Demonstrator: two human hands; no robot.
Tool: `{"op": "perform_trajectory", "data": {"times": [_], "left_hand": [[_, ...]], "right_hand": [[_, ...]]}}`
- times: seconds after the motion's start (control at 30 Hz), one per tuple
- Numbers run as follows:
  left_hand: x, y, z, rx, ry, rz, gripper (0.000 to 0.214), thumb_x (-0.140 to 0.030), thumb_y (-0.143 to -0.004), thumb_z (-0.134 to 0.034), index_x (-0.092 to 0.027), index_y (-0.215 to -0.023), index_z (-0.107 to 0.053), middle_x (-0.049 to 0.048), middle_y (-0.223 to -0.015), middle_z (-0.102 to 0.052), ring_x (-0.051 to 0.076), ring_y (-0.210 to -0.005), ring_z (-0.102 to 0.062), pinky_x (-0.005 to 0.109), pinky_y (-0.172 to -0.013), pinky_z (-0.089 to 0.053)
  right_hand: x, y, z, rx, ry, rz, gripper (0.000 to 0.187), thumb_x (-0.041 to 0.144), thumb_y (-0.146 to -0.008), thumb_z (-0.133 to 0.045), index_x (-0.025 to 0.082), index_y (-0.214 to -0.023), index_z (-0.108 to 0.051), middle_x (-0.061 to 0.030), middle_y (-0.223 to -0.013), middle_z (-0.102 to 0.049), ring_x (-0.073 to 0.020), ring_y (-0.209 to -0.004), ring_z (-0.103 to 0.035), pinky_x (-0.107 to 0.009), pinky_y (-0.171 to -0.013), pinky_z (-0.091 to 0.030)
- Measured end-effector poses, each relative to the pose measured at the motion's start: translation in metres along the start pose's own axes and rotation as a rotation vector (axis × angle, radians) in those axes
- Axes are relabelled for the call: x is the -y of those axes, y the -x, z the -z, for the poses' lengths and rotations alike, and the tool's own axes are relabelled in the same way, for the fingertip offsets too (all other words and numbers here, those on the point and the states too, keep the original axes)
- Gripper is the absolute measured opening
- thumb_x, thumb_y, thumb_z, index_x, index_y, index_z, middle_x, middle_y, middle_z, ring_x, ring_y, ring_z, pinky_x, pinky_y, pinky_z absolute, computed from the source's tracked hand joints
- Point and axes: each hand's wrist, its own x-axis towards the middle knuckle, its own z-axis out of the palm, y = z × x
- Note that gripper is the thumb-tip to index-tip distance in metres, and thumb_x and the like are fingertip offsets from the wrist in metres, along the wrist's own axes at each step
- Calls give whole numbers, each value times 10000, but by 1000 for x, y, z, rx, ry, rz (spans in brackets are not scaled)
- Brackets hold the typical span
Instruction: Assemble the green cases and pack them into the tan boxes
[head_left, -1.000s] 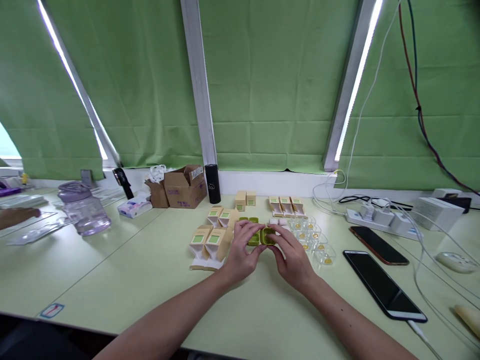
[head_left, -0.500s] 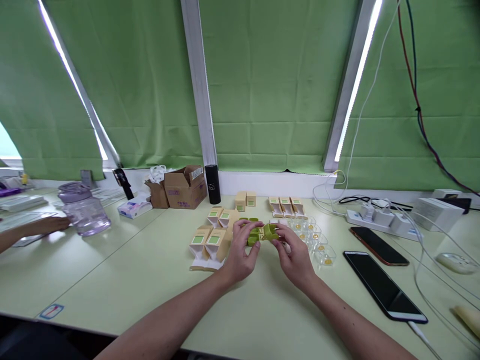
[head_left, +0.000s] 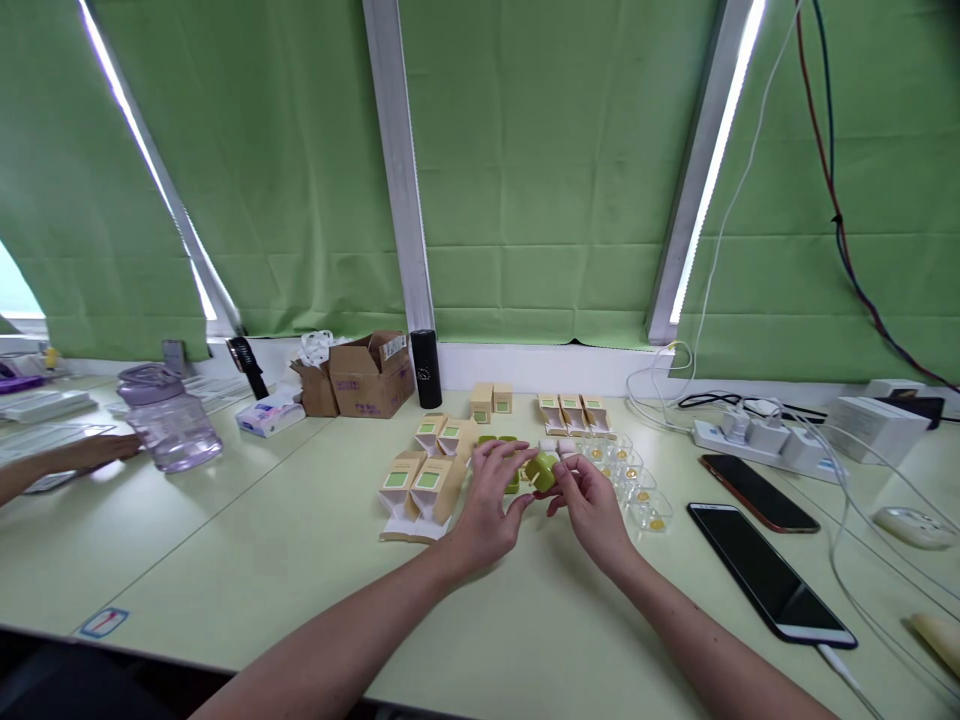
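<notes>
A small rounded olive-green plastic piece is held up between my two hands. My right hand pinches its right side with thumb and fingers. My left hand curves round its left side, fingertips and thumb at its edge. Other green pieces lie behind and under my left fingers, partly hidden. Just right of my hands stand several clear plastic cups with a yellow spot in each. Open cardboard boxes with green labels sit left of my left hand.
More small boxes stand at the back. Two phones, a power strip and loose cables are on the right. Left are a carton, a black cylinder, a tissue pack, a purple bottle and another person's hand.
The green piece has turned between my hands, showing its rounded outside. My right fingers have curled in closer round it, and my left hand has shifted slightly right.
</notes>
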Motion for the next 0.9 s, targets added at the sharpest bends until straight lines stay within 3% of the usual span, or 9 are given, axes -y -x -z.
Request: {"op": "perform_trajectory", "data": {"times": [0.2, 0.37, 0.63, 0.8, 0.9], "left_hand": [[3, 0, -3, 24, 21, 33, 559, -98, -911, -670, -309, -1427, -624, 121, -1400, -565, 325, -1365, -430, 553, -1162, -412], [9, -1, -5, 12, 127, 95, 527, -102, -851, -759, -292, -1338, -695, 111, -1298, -634, 321, -1308, -490, 542, -1136, -444], [14, -5, -9, -54, 395, 391, 468, -122, -776, -825, -245, -1222, -755, 108, -1295, -679, 286, -1226, -627, 465, -1076, -518], [15, -9, -8, -87, 604, 584, 533, -187, -757, -852, -221, -1273, -726, 118, -1365, -683, 252, -1119, -684, 416, -1013, -553], [15, -11, -7, -109, 715, 627, 601, -222, -722, -894, -205, -1293, -709, 122, -1369, -674, 216, -1033, -693, 370, -947, -565]], "right_hand": [[-3, 3, -1, 26, 40, -66, 524, 752, -919, -617, 236, -876, -538, -12, -651, -682, -211, -574, -728, -241, -422, -487], [-2, 5, -2, 27, 75, -69, 562, 784, -920, -577, 225, -860, -569, -42, -683, -724, -157, -453, -646, -228, -378, -437], [12, 4, 3, -80, 108, 16, 553, 747, -979, -504, 218, -862, -612, -21, -647, -691, -155, -511, -620, -251, -484, -446], [20, -7, 23, -256, 303, 122, 489, 666, -989, -531, 229, -786, -619, -10, -656, -659, -178, -595, -593, -293, -590, -462], [23, -13, 35, -298, 580, 155, 345, 486, -998, -543, 231, -799, -663, -20, -697, -685, -198, -649, -606, -316, -628, -438]]}}
